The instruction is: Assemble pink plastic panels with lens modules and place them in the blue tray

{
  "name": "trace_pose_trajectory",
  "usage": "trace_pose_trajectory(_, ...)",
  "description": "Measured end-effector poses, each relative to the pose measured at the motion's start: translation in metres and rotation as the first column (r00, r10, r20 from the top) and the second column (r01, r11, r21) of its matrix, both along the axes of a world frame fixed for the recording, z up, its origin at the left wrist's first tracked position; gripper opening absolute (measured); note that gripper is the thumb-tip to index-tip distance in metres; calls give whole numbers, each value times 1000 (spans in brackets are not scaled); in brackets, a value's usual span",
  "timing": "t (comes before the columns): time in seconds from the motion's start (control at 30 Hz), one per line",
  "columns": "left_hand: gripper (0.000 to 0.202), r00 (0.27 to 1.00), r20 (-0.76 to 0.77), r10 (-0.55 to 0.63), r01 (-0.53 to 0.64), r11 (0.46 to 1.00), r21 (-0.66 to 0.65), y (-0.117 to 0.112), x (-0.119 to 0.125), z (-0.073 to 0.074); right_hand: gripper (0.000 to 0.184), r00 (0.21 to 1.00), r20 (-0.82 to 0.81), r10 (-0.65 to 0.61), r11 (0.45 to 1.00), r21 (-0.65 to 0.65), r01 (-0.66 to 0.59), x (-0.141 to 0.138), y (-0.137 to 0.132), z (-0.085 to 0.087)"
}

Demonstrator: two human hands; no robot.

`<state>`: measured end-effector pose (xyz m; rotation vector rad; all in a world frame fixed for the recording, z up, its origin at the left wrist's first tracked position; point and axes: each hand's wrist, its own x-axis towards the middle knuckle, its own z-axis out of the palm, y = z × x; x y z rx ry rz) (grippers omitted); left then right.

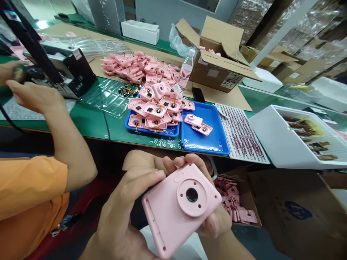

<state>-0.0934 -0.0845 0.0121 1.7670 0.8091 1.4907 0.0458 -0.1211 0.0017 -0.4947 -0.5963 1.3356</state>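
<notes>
Both my hands hold a pink plastic toy-camera housing (180,206) up in front of me, below the bench edge. Its round lens ring with a dark centre faces up. My left hand (121,209) grips its lower left side, and my right hand (217,220) supports its right side, with fingers curling over the top edge. Beyond them, a blue tray (214,133) holds two pink housings. Another blue tray (130,124) is heaped with similar parts (155,108), and a larger pink pile (138,65) lies behind it.
A co-worker's orange sleeve (29,187) and hand (35,97) are at the left, beside a black stand (78,74). A white box of flat cables (298,137) sits right. A cardboard box (219,65) and bottle (188,68) stand behind the trays. Below right, an open carton (235,198) holds pink parts.
</notes>
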Motion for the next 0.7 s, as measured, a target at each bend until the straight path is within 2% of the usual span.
trace_pose_trajectory(0.13, 49, 995, 44, 85, -86, 995, 39, -6, 8, 3, 79, 998, -48, 29, 999, -24, -31, -2, -2, -8)
trace_pose_trajectory(0.17, 47, 994, 48, 103, -105, 994, 33, -8, 8, 3, 82, 998, -49, 29, 999, -24, -31, -3, -1, -10)
trace_pose_trajectory(0.23, 56, 994, 40, 104, -105, 994, 32, -8, 4, 2, 89, 999, -31, 35, 999, -2, -35, -4, 0, -14)
trace_pose_trajectory(0.37, 66, 997, -75, -30, 36, 997, 74, -4, -13, -1, 94, 998, 18, 55, 997, 55, -56, -2, 1, -20)
trace_pose_trajectory(0.43, 71, 992, -114, -60, 70, 994, 87, -2, -19, -1, 95, 998, 30, 60, 996, 69, -62, 0, 2, -21)
trace_pose_trajectory(0.7, 82, 999, -28, -21, 22, 998, 56, -7, -14, -3, 104, 997, 49, 56, 994, 95, -61, 1, 2, -20)
